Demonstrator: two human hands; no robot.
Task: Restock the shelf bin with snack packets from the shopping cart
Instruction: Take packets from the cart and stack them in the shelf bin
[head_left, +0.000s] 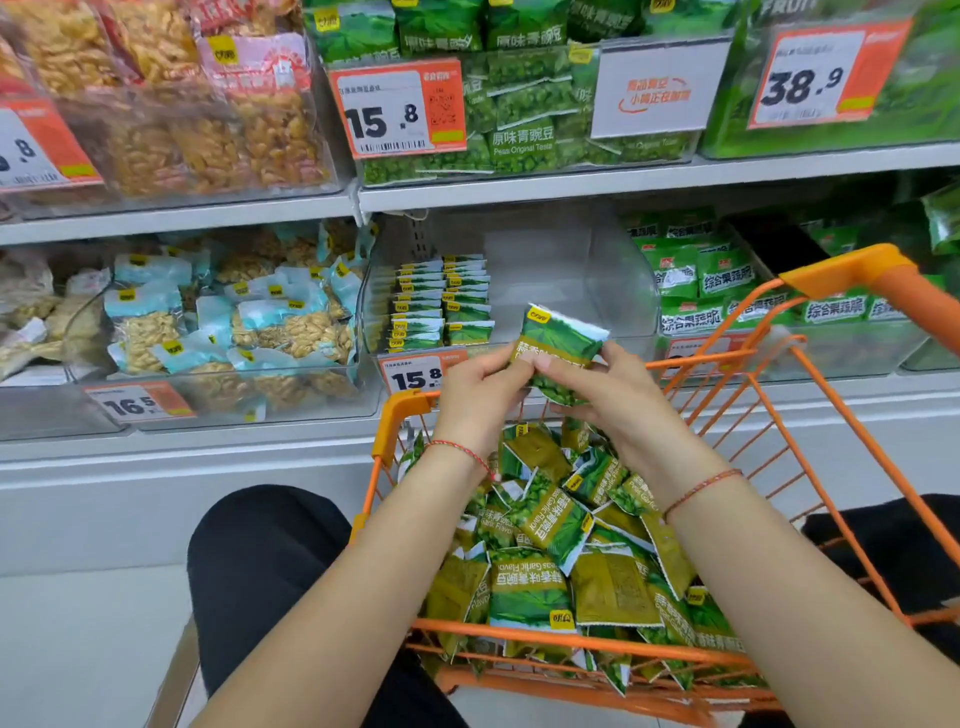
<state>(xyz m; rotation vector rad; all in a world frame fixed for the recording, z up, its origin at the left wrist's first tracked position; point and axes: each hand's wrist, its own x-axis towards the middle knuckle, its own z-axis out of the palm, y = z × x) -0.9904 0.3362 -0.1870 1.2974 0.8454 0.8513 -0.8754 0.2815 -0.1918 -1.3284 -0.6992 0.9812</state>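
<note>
Both hands hold one green packet (558, 353) upright above the far end of the cart (810, 452), just in front of the clear bin (587, 280) on the lower shelf. The left hand (480, 395) pinches the packet's left edge between thumb and curled fingers; the right hand (618, 400) curls round its lower right side, and may hide a second packet beneath, though that cannot be told. The bin is only part filled: two neat upright rows (441, 301) stand against its left wall, and the middle and right of it look bare behind the plastic. The cart is heaped with loose packets (550, 545) lying every way, so most of the job seems to remain. The risks, as I judge them: the bin's opening is tight under the shelf above, and a packet pushed in at a tilt could catch the front lip or knock the standing rows over. A loose pinch on the slick film could let the packet drop back into the cart or down the gap between cart and shelf. Neighbouring bins hold similar green packs (696, 280), so a misplacement to the right is possible.
</note>
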